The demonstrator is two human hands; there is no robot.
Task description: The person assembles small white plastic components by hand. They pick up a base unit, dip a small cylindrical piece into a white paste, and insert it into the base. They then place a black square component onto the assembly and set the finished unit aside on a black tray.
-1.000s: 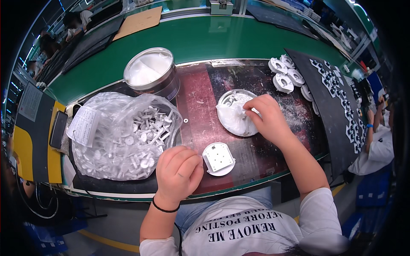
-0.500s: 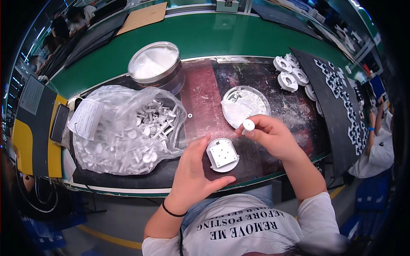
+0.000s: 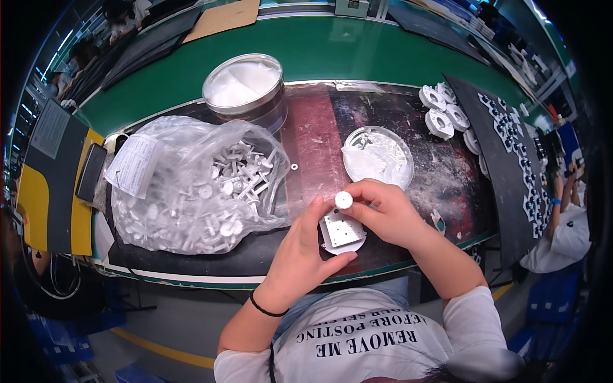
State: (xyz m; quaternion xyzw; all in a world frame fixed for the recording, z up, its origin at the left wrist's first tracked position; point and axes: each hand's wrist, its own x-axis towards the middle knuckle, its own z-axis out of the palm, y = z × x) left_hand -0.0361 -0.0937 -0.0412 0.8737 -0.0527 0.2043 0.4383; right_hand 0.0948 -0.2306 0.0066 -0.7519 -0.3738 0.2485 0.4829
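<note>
A small white round-headed pin (image 3: pixel 343 200) is pinched between the fingertips of the person's right hand (image 3: pixel 383 214), poised just above a white round plastic base (image 3: pixel 343 232) at the near edge of the workbench (image 3: pixel 319 147). The left hand (image 3: pixel 303 252) cups that base with fingers closed on its rim, seemingly to steady it. Just beyond sits a shallow dish of white paste (image 3: pixel 378 155); to the left, an open clear bag of white pins (image 3: pixel 191 185) lies within easy reach

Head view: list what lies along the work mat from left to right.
Clear bag of white plastic parts → left hand → right hand pinching a small white round cap → black tray of parts.
</note>
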